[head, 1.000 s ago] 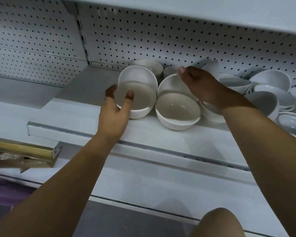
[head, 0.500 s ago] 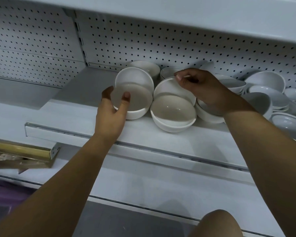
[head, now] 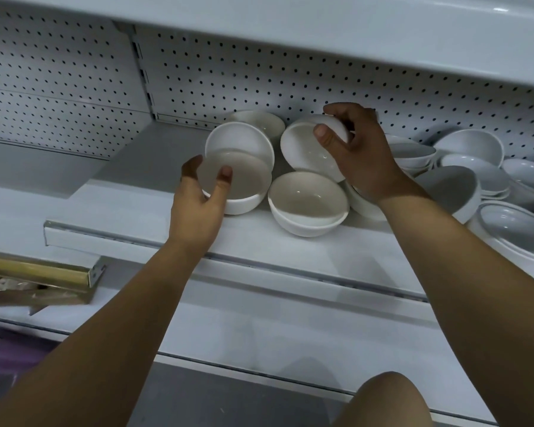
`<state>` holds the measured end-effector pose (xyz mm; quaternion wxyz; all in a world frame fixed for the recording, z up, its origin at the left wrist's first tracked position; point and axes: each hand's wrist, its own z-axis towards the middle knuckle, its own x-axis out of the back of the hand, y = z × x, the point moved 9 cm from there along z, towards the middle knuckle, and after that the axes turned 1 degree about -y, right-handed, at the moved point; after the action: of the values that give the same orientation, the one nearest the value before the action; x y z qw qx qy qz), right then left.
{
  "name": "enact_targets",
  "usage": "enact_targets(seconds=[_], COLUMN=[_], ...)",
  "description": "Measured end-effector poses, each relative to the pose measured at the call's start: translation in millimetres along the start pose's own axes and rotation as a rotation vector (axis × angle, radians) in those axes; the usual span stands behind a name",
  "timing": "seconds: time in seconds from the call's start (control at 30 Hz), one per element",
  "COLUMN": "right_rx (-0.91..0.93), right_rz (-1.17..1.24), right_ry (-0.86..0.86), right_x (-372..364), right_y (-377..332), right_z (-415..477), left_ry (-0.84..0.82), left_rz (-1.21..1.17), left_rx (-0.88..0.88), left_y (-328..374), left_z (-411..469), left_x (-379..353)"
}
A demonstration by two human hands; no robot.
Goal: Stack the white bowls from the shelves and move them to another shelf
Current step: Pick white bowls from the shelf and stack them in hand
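Hands first: our right hand (head: 361,155) now pinches a tilted bowl (head: 305,149), thumb inside its rim, lifted from the pile it was only reaching over a moment ago. Our left hand (head: 198,204) grips the near-left bowl (head: 244,183) on the shelf (head: 259,238) (probably the stack's base). More white bowls (head: 475,167) lie rightward, unstacked.

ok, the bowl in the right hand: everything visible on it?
The bowl is plain white, round and glossy, ceramic-looking, with no chips visible. It is tipped steeply, its opening toward the camera, just above the front bowl on the shelf. The right hand grips its upper rim, thumb inside, fingers behind the wall. Contact with neighbouring bowls is unclear.
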<state>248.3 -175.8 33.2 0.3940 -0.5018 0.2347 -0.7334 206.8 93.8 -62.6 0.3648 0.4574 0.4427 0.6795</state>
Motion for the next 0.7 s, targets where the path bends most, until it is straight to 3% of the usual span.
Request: enact_targets(seconds=[0.4,0.5,0.63,0.7], right_rx=[0.035,-0.066,-0.284,-0.414], right_rz=[0.116,0.299,0.586,0.754], right_ry=[0.331,0.447,0.548,0.554], right_x=[45,59,63,57], right_y=[-31,-25,-1,10], right_z=[-59,-96,-148,-170], left_ry=[0.027,0.102,0.278,0.204], left_rz=[-0.015,0.080,0.139,0.072], left_rx=[-0.069,-0.188,-0.483,-0.572], left_y=[-1,9,43,56], left_z=[1,-6,-55,-88], left_x=[3,12,13,-9])
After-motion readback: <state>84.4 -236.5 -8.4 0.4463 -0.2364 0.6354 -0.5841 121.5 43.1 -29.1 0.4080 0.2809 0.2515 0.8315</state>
